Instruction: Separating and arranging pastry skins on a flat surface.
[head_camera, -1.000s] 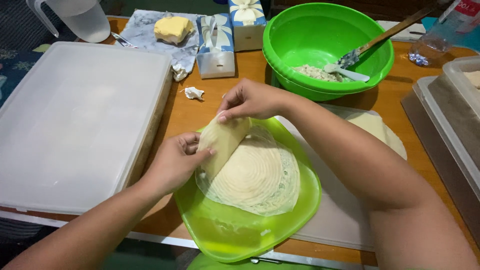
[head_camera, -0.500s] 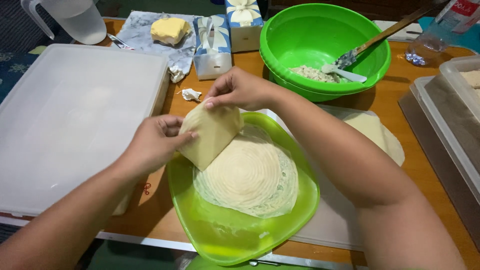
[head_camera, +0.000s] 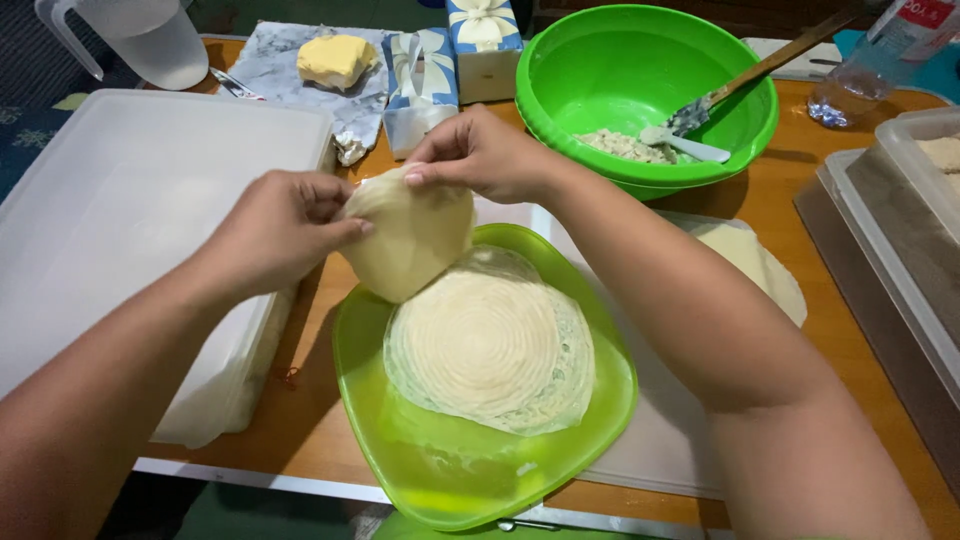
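Both hands are up over the far-left edge of the green plate, peeling one thin wrapper off the stack that sits on it. The left hand has its fingers pinched on the wrapper's left rim, and the right hand pinches the top edge, so the sheet hangs between them just above the plate.

That wrapper looks super light, soft and floppy, pale cream, round-ish, kinda smooth and matte. I'd guess it tears easily and sticks to its neighbours, so holding it by the rim at two spots makes sense. The stack shows fine concentric ridges and ragged edges.

Behind the plate there's a glossy green bowl with crumbly filling. Left of the plate sits a white plastic tub, all on a wooden tabletop.
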